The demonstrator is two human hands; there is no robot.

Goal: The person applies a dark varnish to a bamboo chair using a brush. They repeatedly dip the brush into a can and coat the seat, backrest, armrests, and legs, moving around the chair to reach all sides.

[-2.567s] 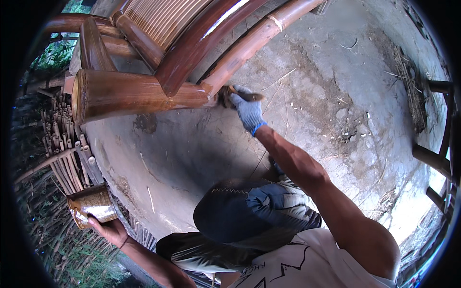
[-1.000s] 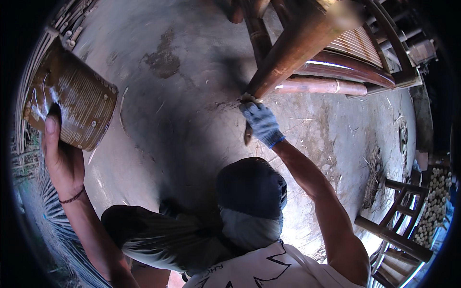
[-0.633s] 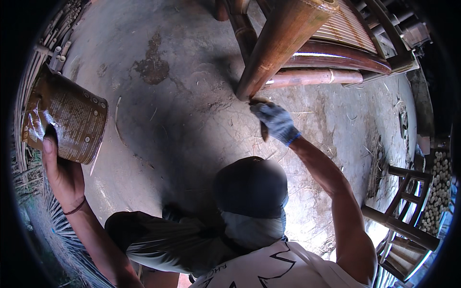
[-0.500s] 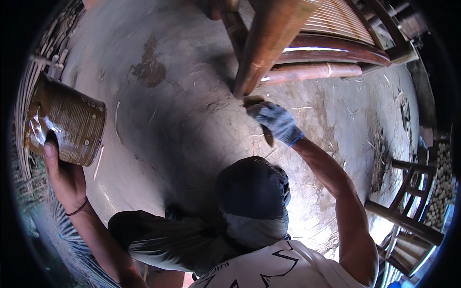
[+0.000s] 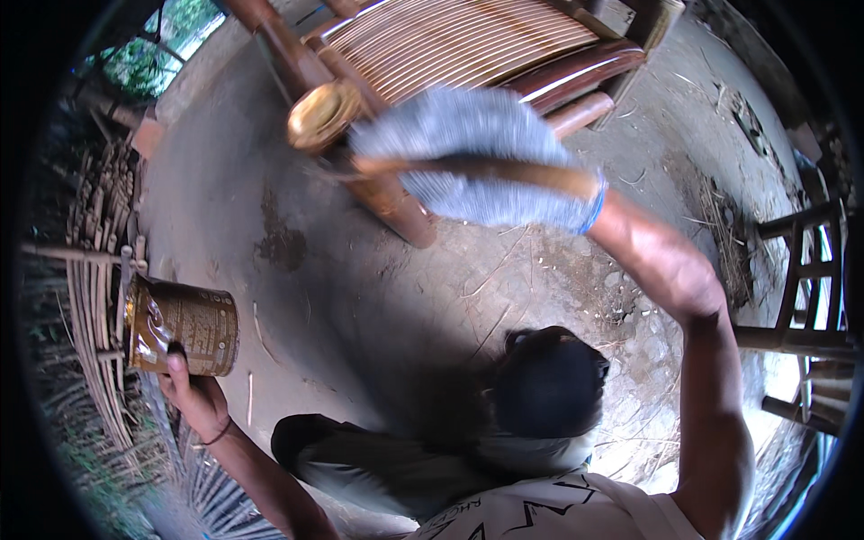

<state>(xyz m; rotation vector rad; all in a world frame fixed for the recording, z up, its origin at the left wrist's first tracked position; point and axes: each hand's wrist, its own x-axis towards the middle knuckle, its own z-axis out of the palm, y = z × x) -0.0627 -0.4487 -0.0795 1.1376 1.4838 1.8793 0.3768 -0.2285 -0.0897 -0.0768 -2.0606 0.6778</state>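
Left hand (image 5: 191, 394) bare, wrapped around a glossy brown can (image 5: 191, 326) at 9 o'clock, right hand (image 5: 468, 135) in knit glove, blurred, grasping a wooden-handled brush (image 5: 486, 168) at 12, just beside a round bamboo post (image 5: 387, 204) at 11, contact unclear, open rough floor (image 5: 315, 306) between can and post, slatted seat (image 5: 450, 45) at 12.

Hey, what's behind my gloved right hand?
Past the gloved right hand, the slatted seat shows above and the lower end of a bamboo leg below. Whatever lies directly behind the hand is covered.
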